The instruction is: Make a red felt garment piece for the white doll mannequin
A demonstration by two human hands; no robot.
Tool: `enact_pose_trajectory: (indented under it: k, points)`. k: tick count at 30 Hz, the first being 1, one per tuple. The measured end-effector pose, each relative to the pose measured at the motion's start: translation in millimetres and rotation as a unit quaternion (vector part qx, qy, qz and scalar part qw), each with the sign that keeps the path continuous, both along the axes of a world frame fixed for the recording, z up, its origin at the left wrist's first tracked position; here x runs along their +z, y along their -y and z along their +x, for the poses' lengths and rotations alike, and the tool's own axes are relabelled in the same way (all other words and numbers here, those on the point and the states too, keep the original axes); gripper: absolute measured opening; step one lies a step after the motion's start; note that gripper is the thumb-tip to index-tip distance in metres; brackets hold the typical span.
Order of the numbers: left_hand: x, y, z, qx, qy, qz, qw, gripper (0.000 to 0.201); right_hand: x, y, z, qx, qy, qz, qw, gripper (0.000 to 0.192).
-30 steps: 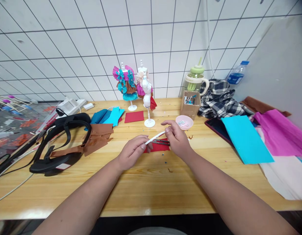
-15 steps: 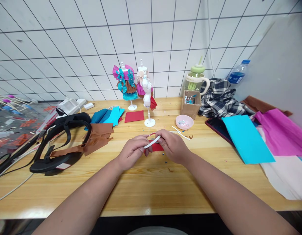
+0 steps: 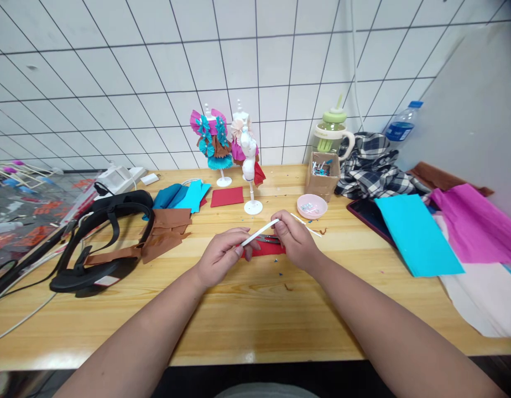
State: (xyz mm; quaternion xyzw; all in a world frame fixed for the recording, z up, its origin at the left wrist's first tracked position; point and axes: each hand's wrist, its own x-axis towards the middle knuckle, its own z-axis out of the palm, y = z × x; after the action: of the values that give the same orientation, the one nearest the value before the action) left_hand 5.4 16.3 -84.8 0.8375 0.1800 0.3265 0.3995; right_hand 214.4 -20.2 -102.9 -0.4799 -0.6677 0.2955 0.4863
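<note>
My left hand (image 3: 220, 255) and my right hand (image 3: 295, 239) each pinch one end of a thin white strip (image 3: 259, 232). I hold it just above a red paper (image 3: 269, 249) near the middle of the desk (image 3: 255, 320).

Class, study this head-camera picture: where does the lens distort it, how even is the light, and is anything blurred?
Head view: the wall tiles bow outward, wide-angle distortion; light is even and soft, with faint shadows under the left hand and right hand; the white strip between them is sharp, while the left edge clutter is smeared.
</note>
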Motion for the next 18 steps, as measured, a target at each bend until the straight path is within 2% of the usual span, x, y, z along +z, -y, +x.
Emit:
enact_pose_trajectory:
  k: [3,6,9,11,13,15,16,18]
  points:
    - [-0.1,0.0,-0.5,0.007,0.011,0.017,1.0,0.037,-3.4,-3.3,-2.1,0.041,-0.142,-0.056,0.987,0.03]
    - [0.9,0.5,-0.2,0.014,0.018,0.042,0.999,0.037,-3.1,-5.0,-5.8,0.097,-0.272,-0.121,0.95,0.033]
    - [1.5,1.5,0.2,0.031,0.014,0.061,0.998,0.034,-1.8,-6.6,-8.1,0.118,-0.327,-0.17,0.922,0.033]
    - [1.4,2.2,0.5,0.045,0.005,0.066,0.997,0.032,-1.8,-7.7,-7.7,0.107,-0.297,-0.189,0.93,0.031]
    - [1.3,2.6,0.8,0.044,-0.003,0.061,0.997,0.031,-1.5,-7.6,-5.6,0.049,-0.212,-0.164,0.962,0.028]
    - [1.0,2.7,1.1,0.034,-0.011,0.049,0.998,0.031,0.4,-5.3,-2.6,-0.032,-0.095,-0.087,0.991,0.033]
    - [0.8,2.7,1.2,0.031,-0.017,0.044,0.998,0.032,2.0,-3.3,-1.2,-0.059,-0.035,-0.037,0.997,0.04]
    - [0.2,2.8,1.0,0.03,-0.037,0.035,0.998,0.035,5.9,1.7,0.7,-0.057,0.075,0.055,0.994,0.048]
